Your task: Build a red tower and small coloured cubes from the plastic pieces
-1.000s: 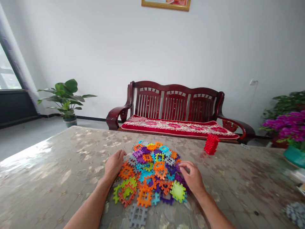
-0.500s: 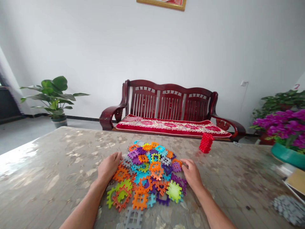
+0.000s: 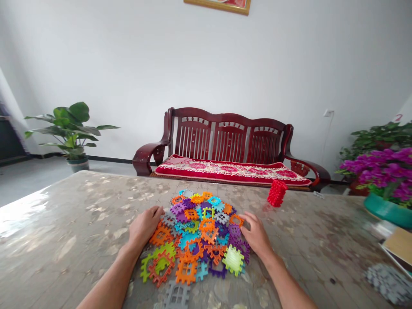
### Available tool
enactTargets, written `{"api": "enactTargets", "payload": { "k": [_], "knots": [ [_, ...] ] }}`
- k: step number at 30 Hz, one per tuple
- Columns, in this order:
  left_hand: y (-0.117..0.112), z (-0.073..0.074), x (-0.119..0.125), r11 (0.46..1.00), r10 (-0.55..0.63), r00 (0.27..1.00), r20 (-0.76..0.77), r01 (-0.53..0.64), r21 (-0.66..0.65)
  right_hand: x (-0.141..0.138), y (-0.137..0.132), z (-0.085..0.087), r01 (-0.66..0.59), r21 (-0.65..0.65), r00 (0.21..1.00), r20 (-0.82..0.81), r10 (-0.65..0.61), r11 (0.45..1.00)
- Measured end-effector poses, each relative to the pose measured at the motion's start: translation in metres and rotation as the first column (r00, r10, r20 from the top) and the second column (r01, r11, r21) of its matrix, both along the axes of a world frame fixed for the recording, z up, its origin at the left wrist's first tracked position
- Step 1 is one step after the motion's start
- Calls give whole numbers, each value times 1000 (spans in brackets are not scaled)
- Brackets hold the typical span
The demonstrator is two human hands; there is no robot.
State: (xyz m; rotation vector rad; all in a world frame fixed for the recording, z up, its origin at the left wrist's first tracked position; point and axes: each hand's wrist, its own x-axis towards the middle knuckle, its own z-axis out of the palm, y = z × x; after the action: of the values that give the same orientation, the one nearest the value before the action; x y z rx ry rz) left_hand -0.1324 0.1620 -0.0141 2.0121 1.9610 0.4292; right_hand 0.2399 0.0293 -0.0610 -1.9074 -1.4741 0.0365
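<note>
Your left hand (image 3: pixel 144 227) and right hand (image 3: pixel 255 236) lie with fingers loosely apart, gripping nothing, on opposite edges of the pile of interlocking plastic tiles (image 3: pixel 199 236) on the counter (image 3: pixel 80 223). Squeezing inward could buckle the heap and send outer tiles skidding away.

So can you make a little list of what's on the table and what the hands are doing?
Surface: table, shiny, marbled brown
Middle: pile of tiles, square, plastic, many colours
Left side of pile: left hand, palm down, touching
Right side of pile: right hand, palm down, touching
Far right: red block tower, apart from the pile
Nearest edge: grey tile, alone
</note>
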Motion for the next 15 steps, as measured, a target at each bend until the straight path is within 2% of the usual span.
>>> {"api": "enactTargets", "payload": {
  "k": [9, 15],
  "knots": [
    [-2, 2, 1, 1000, -3, 1000, -18, 3, 1, 0, -8, 14, -111, -116, 979, 155, 129, 987],
    [-2, 2, 1, 1000, -4, 1000, -23, 4, -13, -8, -10, 21, -148, -92, 961, 220, 165, 985]
  ]
}}
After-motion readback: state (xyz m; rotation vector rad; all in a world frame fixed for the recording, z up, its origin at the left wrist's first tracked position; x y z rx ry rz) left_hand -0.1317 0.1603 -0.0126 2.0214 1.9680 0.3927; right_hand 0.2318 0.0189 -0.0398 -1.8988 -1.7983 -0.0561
